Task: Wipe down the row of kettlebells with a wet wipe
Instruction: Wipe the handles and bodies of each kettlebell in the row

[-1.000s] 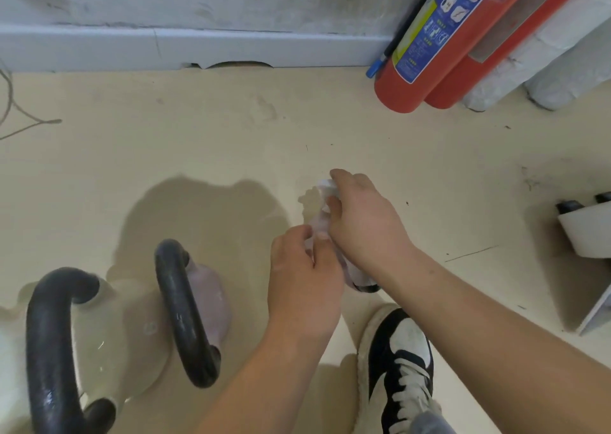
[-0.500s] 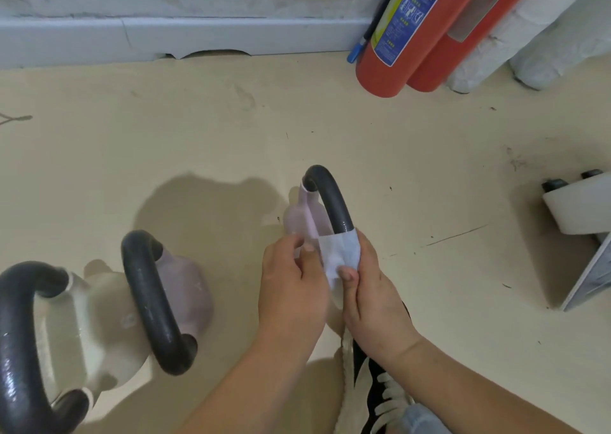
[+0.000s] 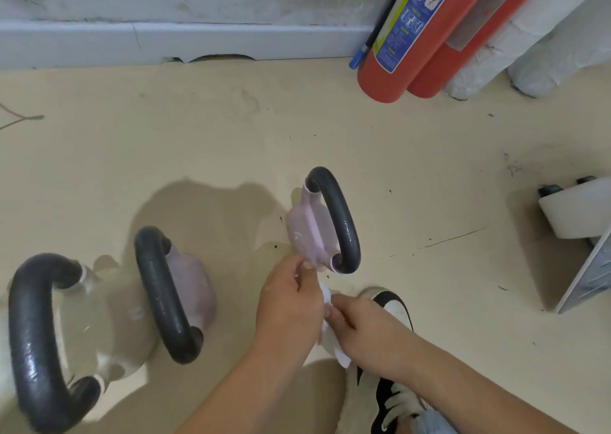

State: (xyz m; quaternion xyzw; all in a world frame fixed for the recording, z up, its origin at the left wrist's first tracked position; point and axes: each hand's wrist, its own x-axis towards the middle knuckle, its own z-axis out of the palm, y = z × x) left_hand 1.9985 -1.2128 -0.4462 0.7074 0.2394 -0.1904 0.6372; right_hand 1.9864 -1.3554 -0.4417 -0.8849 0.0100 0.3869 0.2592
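Note:
Three kettlebells with black handles stand in a row on the beige floor. The smallest, a pink kettlebell (image 3: 309,231), is at the centre. A middle pink kettlebell (image 3: 191,288) sits left of it, and a large white kettlebell (image 3: 99,327) is at the far left. My left hand (image 3: 291,304) and my right hand (image 3: 360,327) are together just below the small kettlebell's near handle end. Both pinch a white wet wipe (image 3: 330,334), which is mostly hidden between them. My left fingertips are close to the small kettlebell's body.
Two red fire extinguishers (image 3: 406,36) lean against the wall at the top right, beside white wrapped rolls (image 3: 515,46). A white piece of equipment on castors (image 3: 575,212) stands at the right. My black-and-white shoe (image 3: 393,304) is just under my hands.
My right hand has slid off the small kettlebell's handle with the wipe and come down to meet my left hand. The whole handle now shows.

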